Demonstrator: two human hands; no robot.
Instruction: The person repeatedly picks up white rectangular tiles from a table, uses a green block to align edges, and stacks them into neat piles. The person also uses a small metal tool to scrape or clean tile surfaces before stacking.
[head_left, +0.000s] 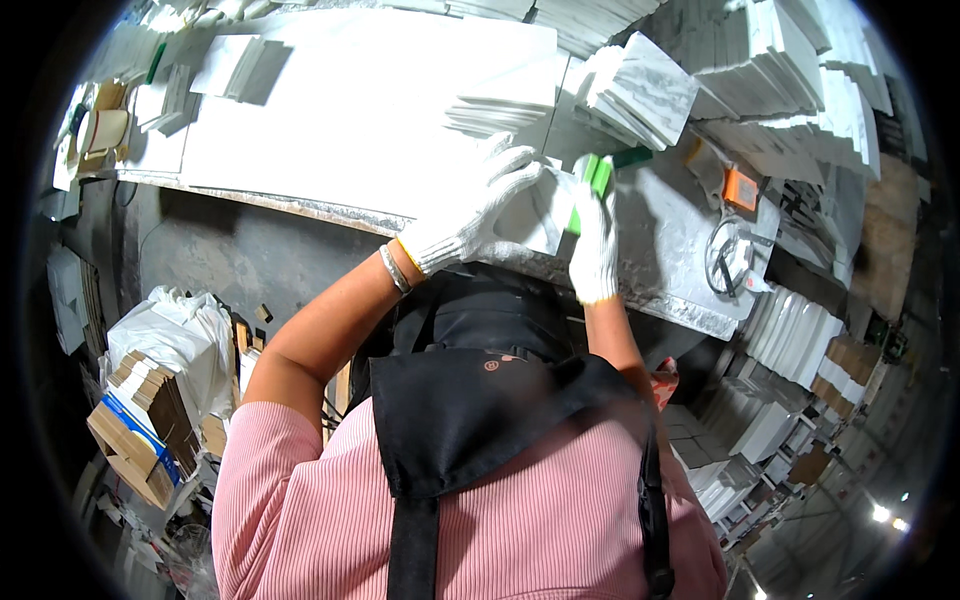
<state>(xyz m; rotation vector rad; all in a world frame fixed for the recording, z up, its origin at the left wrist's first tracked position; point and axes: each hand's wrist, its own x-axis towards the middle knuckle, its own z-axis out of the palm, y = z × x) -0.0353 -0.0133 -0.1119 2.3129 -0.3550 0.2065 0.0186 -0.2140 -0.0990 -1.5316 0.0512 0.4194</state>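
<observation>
At the front edge of the white worktable [330,110], my left hand [470,205], in a white knit glove, grips a small white-and-grey marble tile [537,212] by its left side. The tile is tilted, and part of it is behind the fingers. My right hand [597,240], gloved too, is closed around a bright green hand block [598,172], held against the tile's right edge. The block's exact kind is hard to make out. Just beyond the hands lie a low stack of thin white tiles [495,115] and a dark green block [631,157].
A leaning stack of grey-veined tiles [650,90] stands behind my right hand, with taller tile rows [755,60] farther right. An orange tool [740,188] and a looped cable [720,262] lie at the right. Cardboard boxes [130,450] stand lower left.
</observation>
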